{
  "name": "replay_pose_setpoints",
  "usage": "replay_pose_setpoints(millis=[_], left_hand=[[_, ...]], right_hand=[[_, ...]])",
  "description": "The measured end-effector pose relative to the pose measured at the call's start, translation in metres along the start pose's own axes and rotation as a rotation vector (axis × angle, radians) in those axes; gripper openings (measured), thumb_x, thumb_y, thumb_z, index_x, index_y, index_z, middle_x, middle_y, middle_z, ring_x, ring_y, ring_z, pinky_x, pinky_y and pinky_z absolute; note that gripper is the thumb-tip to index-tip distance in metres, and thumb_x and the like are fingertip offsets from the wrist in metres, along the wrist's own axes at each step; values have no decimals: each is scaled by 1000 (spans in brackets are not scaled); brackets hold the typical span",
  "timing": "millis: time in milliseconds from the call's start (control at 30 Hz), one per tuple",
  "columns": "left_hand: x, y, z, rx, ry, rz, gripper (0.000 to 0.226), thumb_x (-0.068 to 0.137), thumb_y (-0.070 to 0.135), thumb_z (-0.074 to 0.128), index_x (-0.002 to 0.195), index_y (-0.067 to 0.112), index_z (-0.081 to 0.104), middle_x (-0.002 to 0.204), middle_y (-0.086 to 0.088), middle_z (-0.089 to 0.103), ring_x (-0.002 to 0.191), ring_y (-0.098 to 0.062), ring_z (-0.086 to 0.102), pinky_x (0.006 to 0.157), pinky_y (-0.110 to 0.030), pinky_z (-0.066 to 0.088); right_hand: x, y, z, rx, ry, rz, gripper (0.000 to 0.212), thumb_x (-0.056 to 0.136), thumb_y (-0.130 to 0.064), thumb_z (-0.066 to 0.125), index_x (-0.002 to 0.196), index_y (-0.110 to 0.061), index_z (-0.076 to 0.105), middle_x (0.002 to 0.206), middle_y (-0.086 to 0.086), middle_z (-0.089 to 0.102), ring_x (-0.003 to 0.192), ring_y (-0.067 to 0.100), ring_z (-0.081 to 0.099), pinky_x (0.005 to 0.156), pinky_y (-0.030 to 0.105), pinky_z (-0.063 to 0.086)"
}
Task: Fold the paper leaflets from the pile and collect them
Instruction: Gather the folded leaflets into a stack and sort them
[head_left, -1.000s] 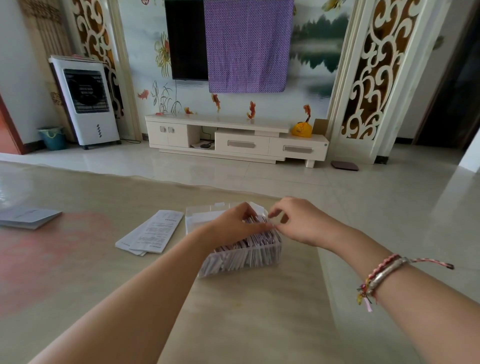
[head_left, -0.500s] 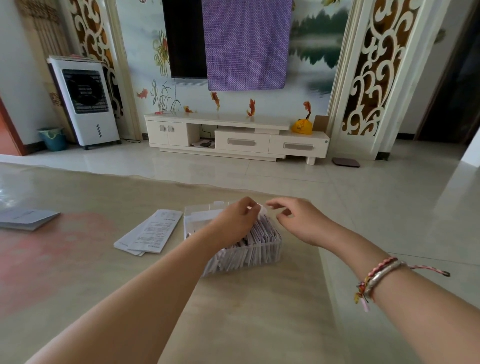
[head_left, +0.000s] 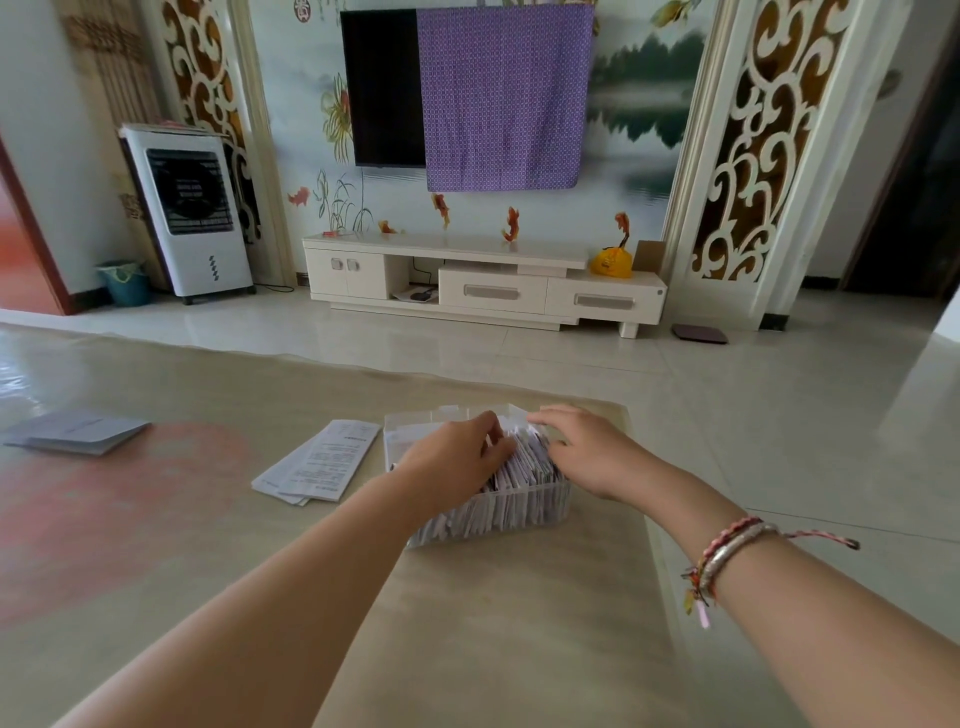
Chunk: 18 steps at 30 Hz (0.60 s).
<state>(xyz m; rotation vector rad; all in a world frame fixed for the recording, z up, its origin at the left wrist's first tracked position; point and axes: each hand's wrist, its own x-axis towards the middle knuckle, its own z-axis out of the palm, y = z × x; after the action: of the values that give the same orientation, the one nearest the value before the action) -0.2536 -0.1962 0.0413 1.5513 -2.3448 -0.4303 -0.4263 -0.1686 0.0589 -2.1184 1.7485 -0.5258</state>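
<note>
Tucking a folded piece into the clear plastic box (head_left: 483, 519) looks like the step in hand: the collecting part of the task. Both hands are over its packed contents. The left hand (head_left: 457, 460) has its fingers curled down among the folded leaflets (head_left: 519, 475), seemingly pressing or pinching 1, though the exact grip is hidden. The right hand (head_left: 587, 452) lies with relaxed, fairly straight fingers on the far right end of the row, steadying it. The box stands on the table (head_left: 493, 623) and is nearly full of leaflets set on edge. Just left of it, the pile of unfolded leaflets (head_left: 317, 462) lies flat, untouched. Next, I judge, 1 hand must leave the box and lift the top sheet from that pile. Farther left lies a grey booklet (head_left: 78, 431).
</note>
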Motion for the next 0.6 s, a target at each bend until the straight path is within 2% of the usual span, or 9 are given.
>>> replay_pose_setpoints(millis=[100, 133, 200, 300, 367, 433, 467, 533, 600], left_hand=[[-1, 2, -2, 31, -24, 3, 35, 102, 47, 28, 98, 19, 49, 88, -2, 62, 74, -18, 60, 73, -35, 52], [-1, 1, -4, 39, -11, -8, 35, 103, 42, 26, 98, 17, 51, 89, -4, 62, 74, -19, 59, 70, -34, 50], [-2, -1, -6, 48, 3, -30, 30, 104, 29, 29, 116, 18, 53, 101, -5, 66, 70, -15, 59, 60, -28, 47], [-4, -3, -5, 21, -39, -21, 35, 101, 21, 32, 134, 23, 44, 110, 0, 67, 65, -10, 59, 52, -22, 42], [-3, -3, -4, -9, -47, -6, 35, 100, 21, 34, 134, 24, 43, 111, 1, 65, 76, -13, 63, 64, -26, 52], [-3, -2, -3, -50, -25, -3, 34, 100, 21, 36, 134, 23, 42, 120, -1, 62, 90, -18, 65, 79, -37, 56], [-2, -1, -4, -75, 5, -5, 34, 100, 20, 35, 133, 21, 43, 122, -3, 61, 93, -19, 65, 81, -39, 57], [-3, 0, -7, -153, 81, -23, 32, 100, 16, 33, 130, 19, 46, 119, -2, 62, 88, -19, 66, 75, -38, 58], [-3, 0, -12, -230, 121, -45, 33, 97, 8, 33, 125, 17, 50, 114, 1, 62, 86, -19, 66, 68, -33, 57]], right_hand=[[4, -1, -3, -18, 11, 12, 47, 93, -4, 39, 133, -24, 52, 149, -1, 36, 126, 12, 43, 95, 26, 40], [5, -2, -4, -16, 22, 9, 43, 92, -4, 40, 128, -22, 56, 147, -1, 39, 109, 7, 50, 82, 21, 43], [8, -1, -5, 8, 41, 23, 37, 93, -5, 41, 122, -19, 58, 146, 2, 42, 80, 0, 49, 63, 18, 37], [11, 1, -5, 10, 75, 39, 31, 97, -12, 41, 123, -19, 57, 141, 3, 47, 88, 12, 60, 67, 23, 43], [13, 2, -4, 1, 90, 36, 29, 98, -16, 41, 121, -19, 59, 134, 1, 50, 92, 18, 63, 70, 25, 46], [16, 2, -4, -29, 84, 27, 27, 97, -16, 41, 115, -21, 61, 123, -2, 50, 77, 13, 59, 61, 23, 41], [18, 2, -4, -51, 83, 18, 26, 97, -16, 41, 111, -22, 62, 121, -3, 50, 78, 12, 56, 62, 23, 39], [21, 2, -6, -102, 91, 2, 24, 96, -16, 41, 105, -24, 62, 123, -1, 53, 100, 14, 53, 74, 27, 39], [23, 2, -8, -156, 99, 7, 24, 95, -17, 40, 103, -23, 62, 120, -1, 55, 110, 16, 50, 79, 30, 36]])
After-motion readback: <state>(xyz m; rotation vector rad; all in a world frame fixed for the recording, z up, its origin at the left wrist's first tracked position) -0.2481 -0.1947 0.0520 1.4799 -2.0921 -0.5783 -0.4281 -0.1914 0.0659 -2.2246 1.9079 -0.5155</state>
